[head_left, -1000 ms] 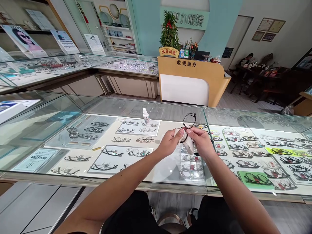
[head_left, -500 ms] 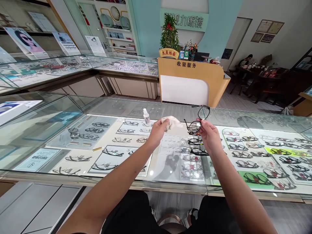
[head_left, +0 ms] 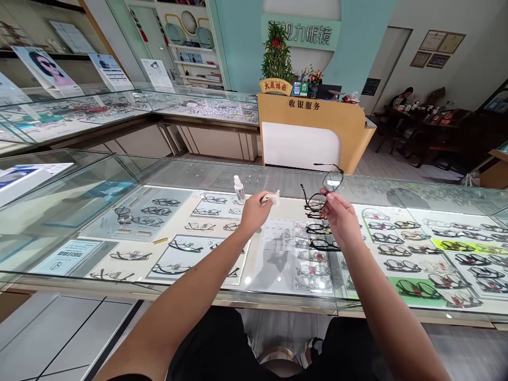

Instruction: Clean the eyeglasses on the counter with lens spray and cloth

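Observation:
My left hand (head_left: 256,212) is closed on a pale cloth (head_left: 273,197), most of it bunched inside the fingers. In my right hand (head_left: 340,212) I pinch a pair of black-rimmed eyeglasses (head_left: 332,181) near the middle, between the lenses. They are held up and tilted above the glass counter, with the temple arms unfolded and pointing away to the left. A small white bottle (head_left: 238,189) stands upright on the counter just beyond my left hand. Between the two hands is a gap; the cloth and the glasses are apart.
Under the glass top of the display counter (head_left: 222,299) lie rows of eyeglasses (head_left: 400,265). A white box (head_left: 21,182) rests on the glass at the left. Across the aisle stands a wooden cashier desk (head_left: 357,137) with a potted plant (head_left: 275,58).
The cloth, spread out to the right of my left hand before, is now gathered into the fingers. My left hand has turned slightly. The glasses are still in my right hand, slightly tilted.

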Action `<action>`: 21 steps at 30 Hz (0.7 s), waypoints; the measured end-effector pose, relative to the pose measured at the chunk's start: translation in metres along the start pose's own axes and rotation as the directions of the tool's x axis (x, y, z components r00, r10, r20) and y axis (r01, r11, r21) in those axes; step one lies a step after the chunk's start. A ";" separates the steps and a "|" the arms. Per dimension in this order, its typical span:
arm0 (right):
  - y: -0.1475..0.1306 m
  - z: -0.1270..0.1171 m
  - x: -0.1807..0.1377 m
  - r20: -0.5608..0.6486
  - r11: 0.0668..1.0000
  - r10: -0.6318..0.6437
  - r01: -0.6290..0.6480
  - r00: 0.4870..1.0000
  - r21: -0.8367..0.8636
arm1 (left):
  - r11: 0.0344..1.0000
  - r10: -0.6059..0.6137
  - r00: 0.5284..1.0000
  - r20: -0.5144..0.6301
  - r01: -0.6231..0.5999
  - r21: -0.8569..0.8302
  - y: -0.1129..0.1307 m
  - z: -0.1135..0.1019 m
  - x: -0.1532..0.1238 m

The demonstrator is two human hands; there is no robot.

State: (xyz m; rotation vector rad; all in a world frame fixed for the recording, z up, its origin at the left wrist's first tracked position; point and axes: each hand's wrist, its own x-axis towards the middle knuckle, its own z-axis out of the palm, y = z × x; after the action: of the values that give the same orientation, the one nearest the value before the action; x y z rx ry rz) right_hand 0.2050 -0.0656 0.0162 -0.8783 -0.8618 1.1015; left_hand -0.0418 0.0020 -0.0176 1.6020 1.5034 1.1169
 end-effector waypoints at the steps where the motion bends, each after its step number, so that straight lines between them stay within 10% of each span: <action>1: 0.000 0.000 0.000 0.004 1.000 0.000 0.000 1.000 0.002 | 0.999 0.001 0.999 0.035 -0.002 0.038 0.001 0.001 -0.002; 14: 0.000 0.000 -0.001 0.021 0.998 -0.018 0.020 1.000 -0.053 | 0.980 0.100 0.971 0.218 -0.134 0.148 0.009 0.006 -0.015; 21: -0.001 0.003 -0.004 0.040 0.997 -0.004 0.007 0.999 -0.077 | 0.807 -0.065 0.968 0.241 -0.091 0.583 0.012 0.004 -0.017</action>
State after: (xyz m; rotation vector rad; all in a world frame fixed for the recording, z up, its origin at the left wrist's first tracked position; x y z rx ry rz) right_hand 0.2021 -0.0689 0.0175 -0.9203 -0.9446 1.0901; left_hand -0.0324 -0.0155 -0.0106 2.0733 1.7660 0.4198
